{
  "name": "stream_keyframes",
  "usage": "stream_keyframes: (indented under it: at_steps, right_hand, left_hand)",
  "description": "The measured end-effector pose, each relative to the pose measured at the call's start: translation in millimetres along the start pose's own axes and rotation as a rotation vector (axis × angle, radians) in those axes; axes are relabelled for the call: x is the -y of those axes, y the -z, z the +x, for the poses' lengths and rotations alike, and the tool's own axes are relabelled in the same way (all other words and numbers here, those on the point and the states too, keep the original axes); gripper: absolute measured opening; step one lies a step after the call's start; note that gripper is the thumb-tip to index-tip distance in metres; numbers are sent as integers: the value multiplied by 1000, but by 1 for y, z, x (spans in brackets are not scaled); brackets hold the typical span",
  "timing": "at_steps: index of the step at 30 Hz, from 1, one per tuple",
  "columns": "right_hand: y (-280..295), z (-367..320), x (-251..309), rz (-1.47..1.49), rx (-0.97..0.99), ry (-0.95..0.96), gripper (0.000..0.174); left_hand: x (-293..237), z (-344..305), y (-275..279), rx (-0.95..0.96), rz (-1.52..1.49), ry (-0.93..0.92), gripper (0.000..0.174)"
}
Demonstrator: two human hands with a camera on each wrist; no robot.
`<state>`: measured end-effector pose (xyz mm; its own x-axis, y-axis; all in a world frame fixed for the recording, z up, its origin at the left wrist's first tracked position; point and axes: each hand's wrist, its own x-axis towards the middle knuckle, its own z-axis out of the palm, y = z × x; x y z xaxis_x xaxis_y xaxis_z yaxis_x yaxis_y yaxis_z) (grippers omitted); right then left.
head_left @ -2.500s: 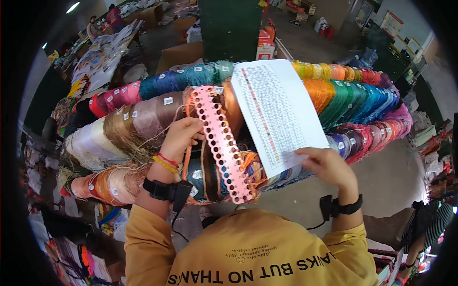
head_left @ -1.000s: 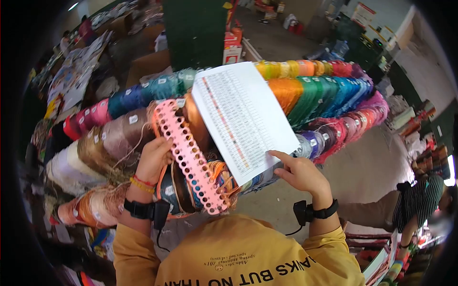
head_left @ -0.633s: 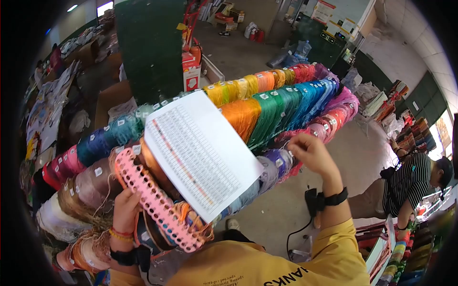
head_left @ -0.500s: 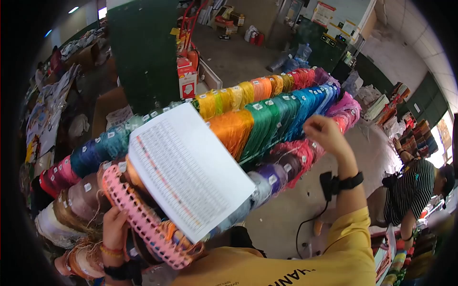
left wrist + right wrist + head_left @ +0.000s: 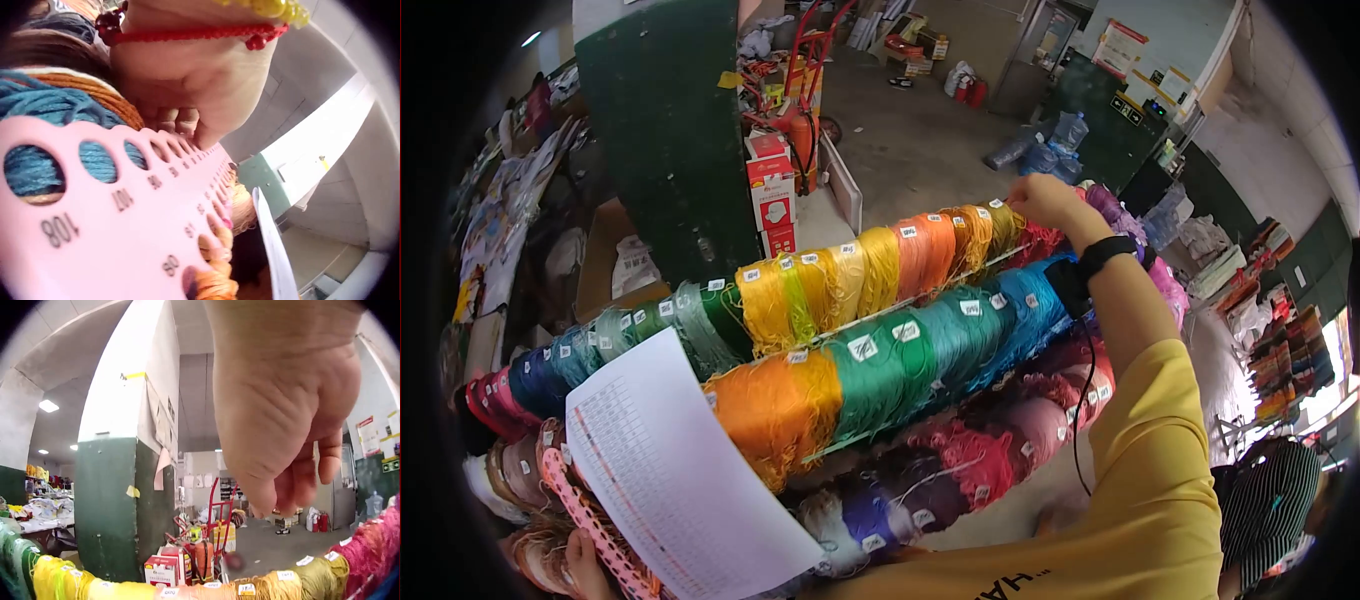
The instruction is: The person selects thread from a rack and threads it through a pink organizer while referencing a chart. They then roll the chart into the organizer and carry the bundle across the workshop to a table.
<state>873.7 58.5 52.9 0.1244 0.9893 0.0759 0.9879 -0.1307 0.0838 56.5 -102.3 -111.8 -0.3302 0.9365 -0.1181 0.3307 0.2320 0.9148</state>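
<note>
At the lower left of the head view, my left hand [image 5: 585,565] grips a long pink thread card [image 5: 595,520] with holes along its edges. In the left wrist view the fingers of the hand [image 5: 194,87] bend round the card [image 5: 106,237], which bears printed numbers; blue thread [image 5: 28,169] shows through its holes and orange thread [image 5: 215,284] hangs from it. A white printed sheet [image 5: 690,470] overlaps the card. My right hand [image 5: 1048,200] reaches over the far row, by the olive skeins [image 5: 1005,228] and red skeins [image 5: 1040,238]. Its fingers [image 5: 294,487] hang loosely, holding nothing.
Labelled thread skeins fill several rows, among them orange [image 5: 785,400], green [image 5: 885,375] and yellow [image 5: 765,305]. Behind stand a green pillar [image 5: 660,150], red-and-white boxes [image 5: 772,190] and water bottles [image 5: 1055,145]. A person in a striped top [image 5: 1270,510] is at the right.
My right hand has left the sheet and moved up and away to the far row of skeins. The view has turned right, so card and sheet sit lower left; the left hand keeps its grip.
</note>
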Motion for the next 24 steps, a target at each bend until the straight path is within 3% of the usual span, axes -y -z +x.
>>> stream_keyframes:
  at_steps: [1,4,5,9,15,17,18,21,24]
  right_hand:
    - [-12,11,-5,8,6,26,17]
    - [-39,39,-15,19,44,48,17]
    - [-47,46,-18,20,53,48,17]
    - [-66,63,-18,16,174,11,20]
    - [-89,88,-9,91,246,78,21]
    - [-91,92,3,128,267,89,21]
    - [-96,96,4,147,253,117,21]
    - [-112,106,13,206,231,187,21]
    - [-112,109,27,250,251,212,22]
  left_hand:
    - [-81,-35,-30,75,212,292,51]
    - [-85,-41,-40,-16,400,172,50]
    - [-91,-43,-50,-148,394,259,50]
    - [-90,-43,-55,-225,433,224,49]
    - [-74,-38,-45,-244,488,242,51]
    - [2,-12,-11,-224,197,-13,21]
    - [12,-6,-12,-213,53,-140,20]
    - [25,-7,-7,-274,1,-101,19]
    - [24,-8,6,-198,57,-55,19]
